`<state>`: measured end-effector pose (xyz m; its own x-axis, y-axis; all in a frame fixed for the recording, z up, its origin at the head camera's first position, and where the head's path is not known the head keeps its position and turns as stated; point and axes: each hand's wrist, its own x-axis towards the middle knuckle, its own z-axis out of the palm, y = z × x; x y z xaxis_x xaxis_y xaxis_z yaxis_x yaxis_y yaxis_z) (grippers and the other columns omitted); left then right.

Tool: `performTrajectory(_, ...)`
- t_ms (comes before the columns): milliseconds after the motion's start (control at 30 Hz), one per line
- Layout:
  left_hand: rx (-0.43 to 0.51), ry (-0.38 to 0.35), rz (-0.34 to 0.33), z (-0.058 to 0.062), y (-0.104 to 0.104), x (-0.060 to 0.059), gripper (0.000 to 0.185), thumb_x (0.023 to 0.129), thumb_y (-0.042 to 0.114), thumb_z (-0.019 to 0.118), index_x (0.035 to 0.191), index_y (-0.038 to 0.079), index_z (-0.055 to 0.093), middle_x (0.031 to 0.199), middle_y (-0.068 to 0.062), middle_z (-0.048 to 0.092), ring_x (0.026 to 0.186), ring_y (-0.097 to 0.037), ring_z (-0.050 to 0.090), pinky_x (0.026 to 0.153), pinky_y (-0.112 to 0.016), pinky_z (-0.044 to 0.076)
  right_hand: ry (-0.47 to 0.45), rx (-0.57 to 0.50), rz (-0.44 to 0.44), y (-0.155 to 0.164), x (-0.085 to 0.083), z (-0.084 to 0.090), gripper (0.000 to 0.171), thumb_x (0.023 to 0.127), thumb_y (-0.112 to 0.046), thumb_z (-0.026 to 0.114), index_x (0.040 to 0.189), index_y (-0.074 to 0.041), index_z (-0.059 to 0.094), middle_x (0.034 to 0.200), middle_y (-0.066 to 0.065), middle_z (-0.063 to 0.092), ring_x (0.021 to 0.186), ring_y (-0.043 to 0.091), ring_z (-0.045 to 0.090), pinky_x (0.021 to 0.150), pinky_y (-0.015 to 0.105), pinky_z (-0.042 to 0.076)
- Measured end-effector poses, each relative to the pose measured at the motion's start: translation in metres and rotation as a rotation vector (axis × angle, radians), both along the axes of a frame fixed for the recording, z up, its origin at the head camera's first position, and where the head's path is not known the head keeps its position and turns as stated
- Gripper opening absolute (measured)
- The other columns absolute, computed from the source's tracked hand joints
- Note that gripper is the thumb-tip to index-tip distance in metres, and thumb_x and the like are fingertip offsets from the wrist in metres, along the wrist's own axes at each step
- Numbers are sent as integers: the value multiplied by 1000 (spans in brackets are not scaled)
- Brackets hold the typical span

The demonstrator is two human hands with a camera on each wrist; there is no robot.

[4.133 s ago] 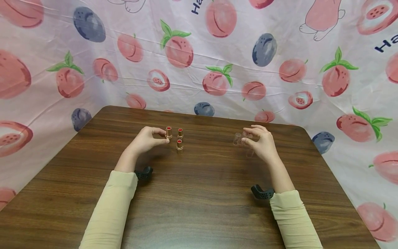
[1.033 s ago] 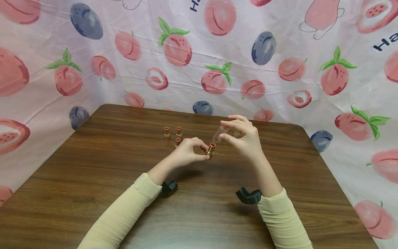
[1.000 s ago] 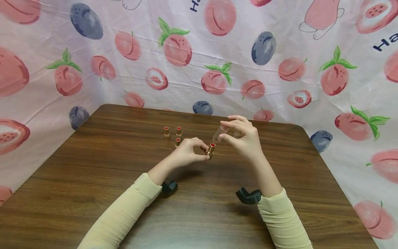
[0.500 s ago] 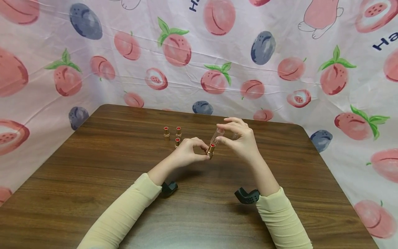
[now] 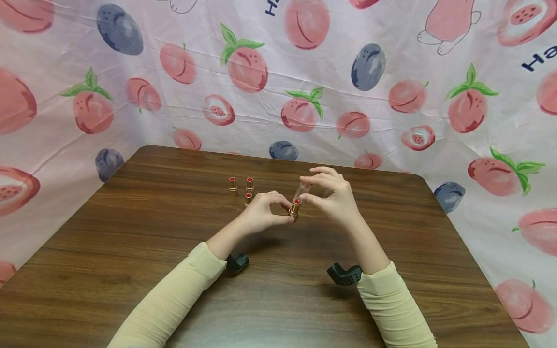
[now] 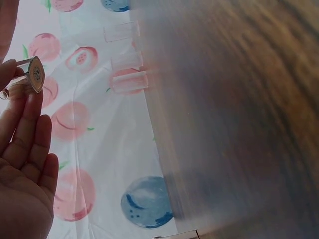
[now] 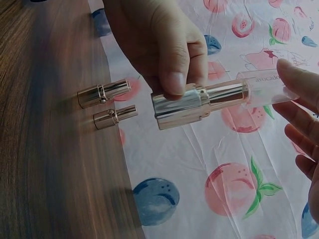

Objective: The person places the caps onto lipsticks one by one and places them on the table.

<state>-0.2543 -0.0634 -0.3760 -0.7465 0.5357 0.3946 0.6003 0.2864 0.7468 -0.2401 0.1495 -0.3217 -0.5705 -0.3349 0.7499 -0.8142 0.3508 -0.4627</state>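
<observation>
My left hand point(image 5: 278, 212) pinches a gold lipstick point(image 5: 295, 208) with a red tip, tilted, just above the table point(image 5: 130, 241). My right hand point(image 5: 310, 189) holds a clear cap point(image 5: 302, 189) by the fingertips, its mouth slipped over the red tip. In the right wrist view the clear cap point(image 7: 264, 83) covers the end of the gold lipstick point(image 7: 182, 107), gripped by the left hand's thumb and fingers point(image 7: 174, 74). In the left wrist view the lipstick's base point(image 6: 36, 74) shows above my palm.
Three uncapped lipsticks point(image 5: 247, 198) stand in a cluster at the table's far left-centre. Clear caps point(image 6: 128, 80) lie near the far edge. Fruit-print cloth point(image 5: 304, 72) walls the table on three sides. Black wrist mounts point(image 5: 345, 274) sit under both forearms.
My right hand has brought the clear cap down and to the left, from above the lipstick onto its red tip. My left hand has kept the lipstick still.
</observation>
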Motion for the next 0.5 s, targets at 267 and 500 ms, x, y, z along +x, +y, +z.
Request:
performTrajectory(267,15,33,20,0,0,0,19,75,8,82,91,5,74,91,-1,66,90,-21,61,80,-48,47,-20,24,-13,-2,0,-3,38,66,-1,86,102,-1,74,97,9,71,111,24,55,92,43,36)
performTrajectory(500,33,38,30,2,0,0,19,74,7,82,90,5,74,90,0,66,89,-19,60,80,-48,48,-31,25,-4,-4,0,-4,38,66,-1,86,102,-1,74,98,9,71,110,25,55,93,44,36)
